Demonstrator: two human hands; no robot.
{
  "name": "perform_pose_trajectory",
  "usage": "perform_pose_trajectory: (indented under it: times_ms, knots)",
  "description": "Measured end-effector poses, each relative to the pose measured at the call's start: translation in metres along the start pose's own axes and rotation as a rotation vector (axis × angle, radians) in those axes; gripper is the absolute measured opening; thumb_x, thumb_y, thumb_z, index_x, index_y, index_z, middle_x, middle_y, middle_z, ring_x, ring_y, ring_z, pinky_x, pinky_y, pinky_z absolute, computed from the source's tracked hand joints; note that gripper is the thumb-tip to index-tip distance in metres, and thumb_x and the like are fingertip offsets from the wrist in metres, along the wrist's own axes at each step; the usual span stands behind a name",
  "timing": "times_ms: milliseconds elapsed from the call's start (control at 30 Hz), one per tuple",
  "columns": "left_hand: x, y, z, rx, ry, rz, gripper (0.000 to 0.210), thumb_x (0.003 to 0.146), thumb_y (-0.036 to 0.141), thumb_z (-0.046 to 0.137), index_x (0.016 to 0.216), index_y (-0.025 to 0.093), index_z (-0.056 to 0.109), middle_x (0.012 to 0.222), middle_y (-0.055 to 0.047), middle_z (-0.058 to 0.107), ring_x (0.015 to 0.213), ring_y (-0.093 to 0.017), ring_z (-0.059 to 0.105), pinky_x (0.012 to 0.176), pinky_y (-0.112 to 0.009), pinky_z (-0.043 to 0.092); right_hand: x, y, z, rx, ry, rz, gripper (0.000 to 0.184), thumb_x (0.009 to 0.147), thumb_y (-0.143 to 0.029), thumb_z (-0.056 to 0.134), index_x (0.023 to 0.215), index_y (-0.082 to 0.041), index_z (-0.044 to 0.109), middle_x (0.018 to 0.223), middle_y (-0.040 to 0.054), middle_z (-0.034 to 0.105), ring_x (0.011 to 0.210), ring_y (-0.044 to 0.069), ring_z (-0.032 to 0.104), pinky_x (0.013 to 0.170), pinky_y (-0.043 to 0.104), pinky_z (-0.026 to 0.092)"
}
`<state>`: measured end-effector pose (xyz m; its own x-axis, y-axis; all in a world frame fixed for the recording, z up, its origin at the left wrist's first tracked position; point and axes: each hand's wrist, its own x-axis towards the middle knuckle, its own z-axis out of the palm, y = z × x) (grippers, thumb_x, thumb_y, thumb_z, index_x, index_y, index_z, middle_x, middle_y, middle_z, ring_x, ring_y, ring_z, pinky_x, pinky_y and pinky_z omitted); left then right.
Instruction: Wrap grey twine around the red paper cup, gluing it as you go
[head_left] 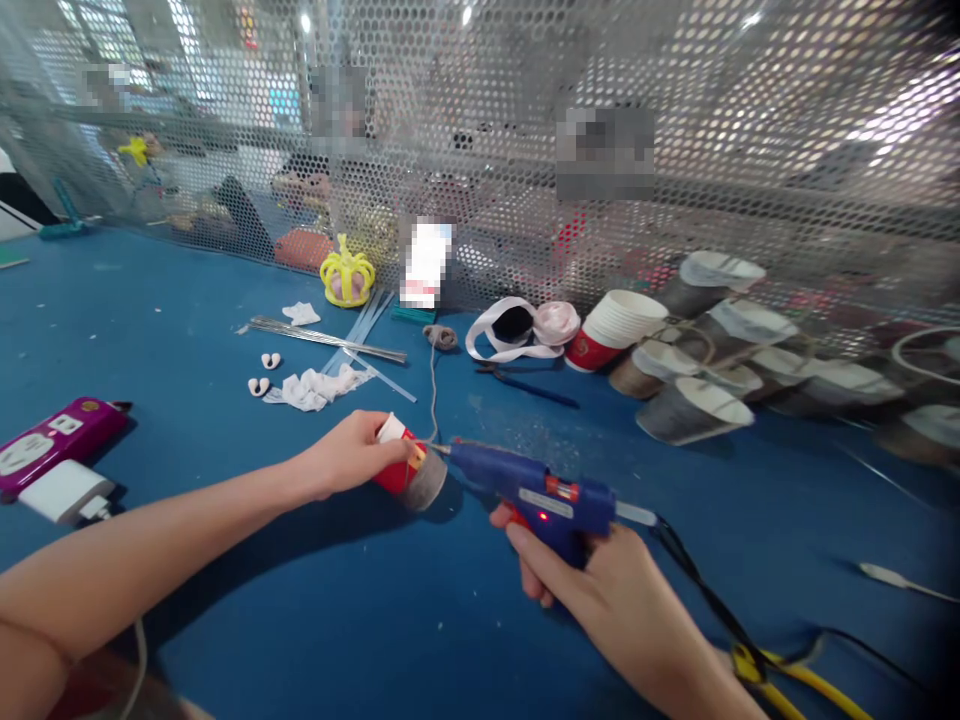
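My left hand (364, 455) is closed around a red and white paper cup (395, 478), tilted with its bottom end to the right. Grey cord covers that lower end of the cup. From it a strand of grey cord (433, 395) runs back to a small cord bundle (441, 337) on the table. My right hand (577, 570) grips a blue glue gun (525, 480) whose red light is lit. The gun's nozzle points left and is at the cord on the cup; whether it touches cannot be told. A clear glue stick (636, 513) sticks out of its back.
Several cord-wrapped cups (694, 410) and stacked paper cups (619, 325) stand at the right back. Pliers (532, 385), glue sticks (367, 330), wires (330, 338) and crumpled tissue (319, 388) lie beyond my hands. A purple power strip (64, 440) is left; yellow-handled scissors (780, 680) lie lower right.
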<state>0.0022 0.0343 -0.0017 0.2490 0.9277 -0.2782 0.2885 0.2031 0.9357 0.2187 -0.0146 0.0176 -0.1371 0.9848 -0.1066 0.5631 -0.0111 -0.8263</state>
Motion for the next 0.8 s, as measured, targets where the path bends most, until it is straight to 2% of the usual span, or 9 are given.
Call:
perform_pose_trajectory:
  times_ms: [67,133,233,333,433,800]
  knots:
    - [0.0,0.002,0.0,0.076,0.001,0.025,0.02,0.07,0.034,0.05,0.071,0.014,0.052,0.06,0.001,0.052,0.051,-0.01,0.042,0.047,-0.02,0.029,-0.002,0.001,0.002,-0.058,0.03,0.015,0.027,0.068,-0.046,0.056,0.057,-0.021,0.059,0.036,-0.0029,0.051,0.034,0.013,0.049,0.034,0.024,0.04]
    - [0.001,0.004,-0.001,0.143,-0.004,0.042,0.023,0.07,0.037,0.051,0.07,0.013,0.052,0.06,0.001,0.051,0.051,-0.009,0.041,0.046,-0.02,0.028,-0.004,-0.002,0.003,-0.113,0.049,-0.009,0.025,0.067,-0.043,0.058,0.053,-0.023,0.058,0.033,-0.0041,0.048,0.03,0.014,0.047,0.034,0.025,0.039]
    - [0.002,0.009,-0.001,0.196,-0.027,0.051,0.028,0.07,0.041,0.051,0.07,0.013,0.053,0.061,0.0,0.051,0.052,-0.01,0.04,0.045,-0.02,0.027,-0.004,-0.01,0.002,-0.143,0.091,-0.107,0.016,0.065,-0.038,0.059,0.056,-0.025,0.062,0.034,-0.0042,0.05,0.035,0.016,0.051,0.038,0.026,0.042]
    - [0.004,0.012,0.0,0.219,-0.036,0.059,0.028,0.071,0.041,0.05,0.069,0.013,0.052,0.061,0.0,0.051,0.053,-0.01,0.04,0.046,-0.02,0.026,-0.004,-0.015,0.002,-0.146,0.135,-0.174,0.016,0.065,-0.036,0.058,0.054,-0.025,0.061,0.042,-0.0019,0.056,0.047,0.018,0.059,0.044,0.025,0.046]
    - [0.004,0.012,0.0,0.241,-0.035,0.06,0.029,0.071,0.041,0.049,0.07,0.013,0.052,0.063,0.0,0.052,0.055,-0.011,0.04,0.047,-0.021,0.028,-0.005,-0.015,0.003,-0.167,0.138,-0.198,0.016,0.069,-0.035,0.054,0.06,-0.025,0.062,0.049,-0.0009,0.06,0.053,0.018,0.061,0.048,0.024,0.047]
    - [0.004,0.008,0.001,0.327,-0.027,0.087,0.03,0.074,0.043,0.044,0.068,0.014,0.048,0.063,0.0,0.052,0.056,-0.012,0.042,0.048,-0.022,0.029,-0.01,-0.009,0.004,-0.295,0.082,-0.315,0.019,0.077,-0.029,0.048,0.063,-0.022,0.059,0.052,-0.0018,0.059,0.045,0.013,0.055,0.044,0.021,0.044]
